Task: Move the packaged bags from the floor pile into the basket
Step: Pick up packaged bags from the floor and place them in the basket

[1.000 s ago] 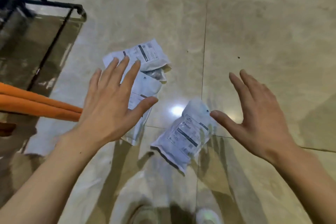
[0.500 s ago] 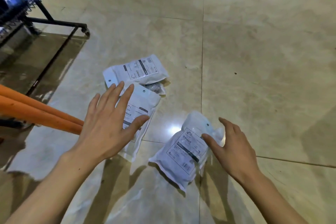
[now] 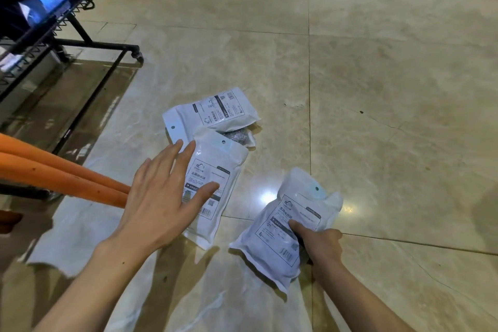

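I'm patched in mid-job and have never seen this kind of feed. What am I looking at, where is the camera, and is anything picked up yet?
There is no machine here: a person works with bare hands, and the one camera sits on their head, looking down at a tiled floor. Three white packaged bags lie there. The right hand grips the nearest bag at its edge. The left hand hovers open over the middle bag; contact is unclear. The far bag is untouched. A black wire rack stands at upper left, orange tubes at left.
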Demonstrator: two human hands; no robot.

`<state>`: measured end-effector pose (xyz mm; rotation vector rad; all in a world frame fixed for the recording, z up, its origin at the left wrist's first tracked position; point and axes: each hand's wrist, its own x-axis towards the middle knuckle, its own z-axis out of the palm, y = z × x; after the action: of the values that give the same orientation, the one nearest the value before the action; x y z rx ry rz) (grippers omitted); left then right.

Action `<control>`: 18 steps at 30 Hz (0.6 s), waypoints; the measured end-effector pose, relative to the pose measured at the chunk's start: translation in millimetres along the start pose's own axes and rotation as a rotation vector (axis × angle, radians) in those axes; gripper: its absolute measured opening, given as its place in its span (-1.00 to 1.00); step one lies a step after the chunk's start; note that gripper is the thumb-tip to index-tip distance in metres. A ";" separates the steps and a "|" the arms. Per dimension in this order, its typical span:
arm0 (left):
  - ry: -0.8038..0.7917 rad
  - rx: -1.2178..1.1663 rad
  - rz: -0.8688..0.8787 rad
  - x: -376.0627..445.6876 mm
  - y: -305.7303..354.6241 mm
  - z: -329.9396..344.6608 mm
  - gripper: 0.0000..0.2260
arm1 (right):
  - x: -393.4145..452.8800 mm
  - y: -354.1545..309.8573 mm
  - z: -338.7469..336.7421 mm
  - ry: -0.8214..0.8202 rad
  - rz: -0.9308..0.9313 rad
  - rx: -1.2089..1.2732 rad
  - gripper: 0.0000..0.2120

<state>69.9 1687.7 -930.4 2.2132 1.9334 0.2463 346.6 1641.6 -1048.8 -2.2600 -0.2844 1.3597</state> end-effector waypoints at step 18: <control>-0.265 -0.507 -0.696 77.2 -47.6 106.1 -0.22 | -15.1 -49.6 -38.5 -0.666 -0.167 0.521 -0.57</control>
<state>61.1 1766.7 -1045.1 1.1232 2.0569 0.2725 376.3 1666.6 -997.3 -1.2965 -0.2841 1.8054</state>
